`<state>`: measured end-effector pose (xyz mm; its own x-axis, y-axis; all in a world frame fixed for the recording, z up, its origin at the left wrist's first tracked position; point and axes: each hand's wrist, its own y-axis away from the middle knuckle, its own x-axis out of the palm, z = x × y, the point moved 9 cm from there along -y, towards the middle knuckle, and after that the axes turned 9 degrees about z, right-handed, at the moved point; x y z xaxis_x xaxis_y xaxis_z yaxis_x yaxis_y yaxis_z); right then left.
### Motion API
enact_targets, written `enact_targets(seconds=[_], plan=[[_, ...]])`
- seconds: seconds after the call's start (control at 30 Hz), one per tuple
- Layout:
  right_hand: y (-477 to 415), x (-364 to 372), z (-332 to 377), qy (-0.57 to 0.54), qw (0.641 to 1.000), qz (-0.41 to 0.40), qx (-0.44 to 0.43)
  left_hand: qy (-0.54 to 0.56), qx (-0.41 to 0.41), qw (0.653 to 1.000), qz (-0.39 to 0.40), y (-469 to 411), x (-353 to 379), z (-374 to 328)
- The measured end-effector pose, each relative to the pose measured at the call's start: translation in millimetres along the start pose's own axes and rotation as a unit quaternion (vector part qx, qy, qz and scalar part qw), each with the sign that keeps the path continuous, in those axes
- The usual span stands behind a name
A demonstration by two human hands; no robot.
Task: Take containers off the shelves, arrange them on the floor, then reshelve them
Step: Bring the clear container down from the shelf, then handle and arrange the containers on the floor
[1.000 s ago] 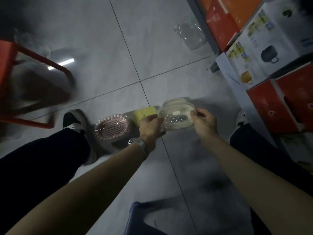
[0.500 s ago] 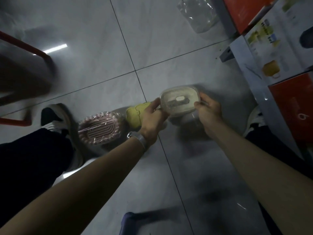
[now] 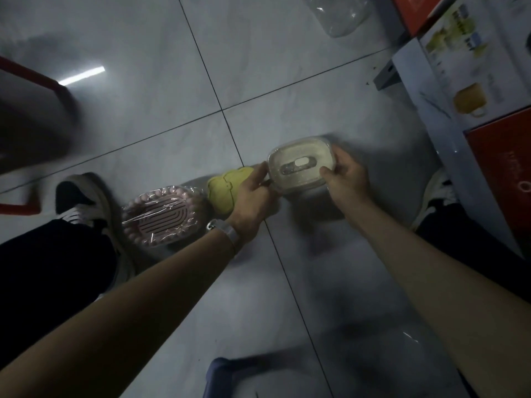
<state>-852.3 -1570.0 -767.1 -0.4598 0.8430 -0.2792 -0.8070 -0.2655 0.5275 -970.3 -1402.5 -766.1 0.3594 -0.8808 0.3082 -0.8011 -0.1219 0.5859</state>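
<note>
At the far left a shoe (image 3: 83,196) stands on the tiled floor (image 3: 143,81), and just beside it lies a pink dish (image 3: 163,216) wrapped in clear film, the first in a short row. Next comes a yellow container (image 3: 227,191), close against the pink dish and partly hidden by the left hand (image 3: 253,196). That hand reaches past it, and its grip is a pinch, thumb on top and fingers underneath, on the left end of a pale lidded tub (image 3: 301,165). The right hand (image 3: 347,176) holds the tub's other end, thumb pressed on the lid and fingers curled round the far corner. The tub sits level between the two hands, at the right end of the row (whether its base already touches the floor cannot be told; the shadow under it suggests it is a little above). The step in hand looks like setting it down next to the yellow container. To do that well, the person should keep it flat, lower it straight, leave a small gap so the left knuckles do not nudge the yellow container, and release both ends only once the base rests firmly. Further right, the shelf (image 3: 431,110) carries printed boxes (image 3: 465,67).
</note>
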Motion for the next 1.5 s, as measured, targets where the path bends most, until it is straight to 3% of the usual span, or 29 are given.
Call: enact_targets(seconds=[0.37, 0.7, 1.07, 1.5], plan=[[18.0, -7.7, 4.9, 0.050, 0.999, -0.014, 0.011, -0.016, -0.083, 0.996, -0.010, 6.1, -12.7, 15.7], [61.1, -31.1, 54.0, 0.144, 0.988, -0.008, 0.047, -0.133, -0.117, 0.983, -0.039, 62.5, 3.5, -52.9], [182.6, -62.8, 164.4, 0.242, 0.966, 0.086, 0.016, -0.359, -0.032, 0.932, -0.019, 161.5, 57.4, -174.4], [340.8, -156.1, 294.1, 0.308, 0.950, -0.021, -0.056, -0.558, 0.127, 0.818, 0.057, 305.3, 189.5, -309.3]])
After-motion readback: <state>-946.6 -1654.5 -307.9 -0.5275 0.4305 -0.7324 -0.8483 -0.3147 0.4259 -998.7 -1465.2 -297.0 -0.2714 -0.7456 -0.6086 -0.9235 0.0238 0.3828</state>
